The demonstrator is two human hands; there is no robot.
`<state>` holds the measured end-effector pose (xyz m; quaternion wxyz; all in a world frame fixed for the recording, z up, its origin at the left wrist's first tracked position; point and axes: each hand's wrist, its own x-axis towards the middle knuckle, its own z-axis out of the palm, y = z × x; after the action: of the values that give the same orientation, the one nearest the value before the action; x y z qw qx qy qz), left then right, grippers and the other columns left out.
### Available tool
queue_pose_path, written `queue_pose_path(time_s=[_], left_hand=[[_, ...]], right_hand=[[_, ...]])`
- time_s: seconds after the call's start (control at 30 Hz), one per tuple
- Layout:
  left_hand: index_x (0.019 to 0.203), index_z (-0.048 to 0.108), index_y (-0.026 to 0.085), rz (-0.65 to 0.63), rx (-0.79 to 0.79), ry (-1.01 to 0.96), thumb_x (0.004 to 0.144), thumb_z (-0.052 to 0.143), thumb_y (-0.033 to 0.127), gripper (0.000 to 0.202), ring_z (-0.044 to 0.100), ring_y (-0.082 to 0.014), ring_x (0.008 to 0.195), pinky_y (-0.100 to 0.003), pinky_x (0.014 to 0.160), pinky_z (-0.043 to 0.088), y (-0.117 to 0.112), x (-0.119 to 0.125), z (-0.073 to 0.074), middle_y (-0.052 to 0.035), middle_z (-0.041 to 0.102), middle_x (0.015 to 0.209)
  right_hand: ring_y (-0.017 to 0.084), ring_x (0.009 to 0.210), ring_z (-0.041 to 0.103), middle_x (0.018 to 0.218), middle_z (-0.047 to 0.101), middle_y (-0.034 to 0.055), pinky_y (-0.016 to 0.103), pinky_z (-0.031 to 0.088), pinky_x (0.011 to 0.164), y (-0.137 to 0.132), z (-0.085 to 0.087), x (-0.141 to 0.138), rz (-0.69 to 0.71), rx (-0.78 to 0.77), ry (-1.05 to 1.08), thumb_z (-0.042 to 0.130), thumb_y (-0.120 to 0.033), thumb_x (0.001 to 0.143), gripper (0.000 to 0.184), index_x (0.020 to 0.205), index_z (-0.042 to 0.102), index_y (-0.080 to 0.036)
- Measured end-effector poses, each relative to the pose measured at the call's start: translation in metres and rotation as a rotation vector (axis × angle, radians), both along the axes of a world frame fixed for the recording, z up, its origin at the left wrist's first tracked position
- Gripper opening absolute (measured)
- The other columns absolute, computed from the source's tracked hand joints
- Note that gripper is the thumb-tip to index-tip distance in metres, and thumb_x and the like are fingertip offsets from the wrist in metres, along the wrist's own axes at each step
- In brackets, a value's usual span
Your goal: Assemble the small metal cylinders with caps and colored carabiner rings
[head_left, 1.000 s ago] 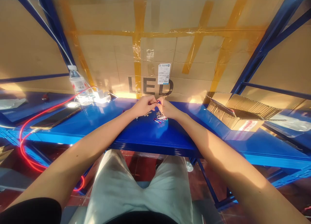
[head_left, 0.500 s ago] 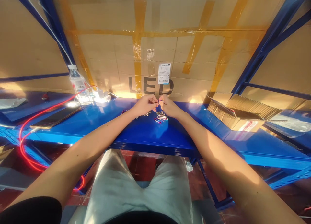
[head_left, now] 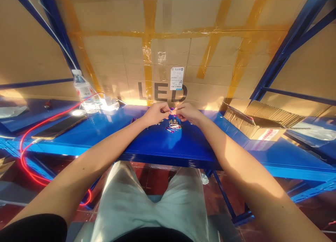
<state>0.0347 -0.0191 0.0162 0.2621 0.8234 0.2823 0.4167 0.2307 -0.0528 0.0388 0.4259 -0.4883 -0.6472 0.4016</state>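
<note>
My left hand (head_left: 159, 113) and my right hand (head_left: 187, 113) meet above the blue table (head_left: 162, 144), fingertips pinched together. Between them shows a small shiny purple piece (head_left: 173, 111), mostly covered by the fingers, so its kind is unclear. Just below the hands lies a small pile of shiny multicoloured metal pieces (head_left: 173, 128), with silvery bits (head_left: 174, 122) behind it. More small metal parts (head_left: 159, 123) lie partly hidden under my left hand.
On the left are a phone (head_left: 60, 127), a red glowing cable (head_left: 23, 144), a plastic bottle (head_left: 83, 88) and a white charger (head_left: 109, 104). An open cardboard box (head_left: 252, 124) stands right. A large cardboard panel (head_left: 118, 67) closes off the back.
My right hand has turned and shifted slightly right, its fingers now reaching more toward the left. My left hand stays nearly in place. The pile below looks unchanged.
</note>
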Motion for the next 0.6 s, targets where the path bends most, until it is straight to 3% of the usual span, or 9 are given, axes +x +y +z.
queue_pose_path(time_s=[0.13,0.37,0.6], left_hand=[[0.079,0.063,0.017,-0.032,-0.009,0.006,0.083,0.068,0.018,0.007,0.072,-0.0165,0.068,-0.026,0.058,0.050,-0.002,0.000,0.001,-0.0023,0.071,0.076],[0.080,0.056,0.018,-0.092,-0.173,-0.004,0.084,0.063,0.014,0.009,0.070,-0.0125,0.056,-0.026,0.056,0.051,-0.008,-0.001,0.007,-0.0028,0.074,0.080],[0.075,0.052,0.021,-0.060,0.025,0.153,0.079,0.062,0.016,0.012,0.066,-0.0151,0.057,-0.027,0.055,0.045,-0.015,0.001,0.006,0.0051,0.058,0.061]], right_hand=[[0.008,0.048,0.033,0.050,0.040,-0.0013,0.023,0.017,0.042,-0.001,0.000,0.000,0.042,-0.073,0.138,0.068,-0.006,0.066,0.026,0.053,0.049,-0.019],[0.007,0.045,0.030,0.048,0.037,-0.0024,0.022,0.017,0.039,0.000,-0.001,-0.004,0.046,-0.089,0.190,0.066,-0.002,0.064,0.032,0.054,0.042,-0.021],[0.007,0.045,0.031,0.046,0.039,-0.0019,0.020,0.018,0.038,-0.004,-0.001,-0.005,0.018,-0.101,0.097,0.059,0.002,0.061,0.027,0.055,0.044,-0.020]])
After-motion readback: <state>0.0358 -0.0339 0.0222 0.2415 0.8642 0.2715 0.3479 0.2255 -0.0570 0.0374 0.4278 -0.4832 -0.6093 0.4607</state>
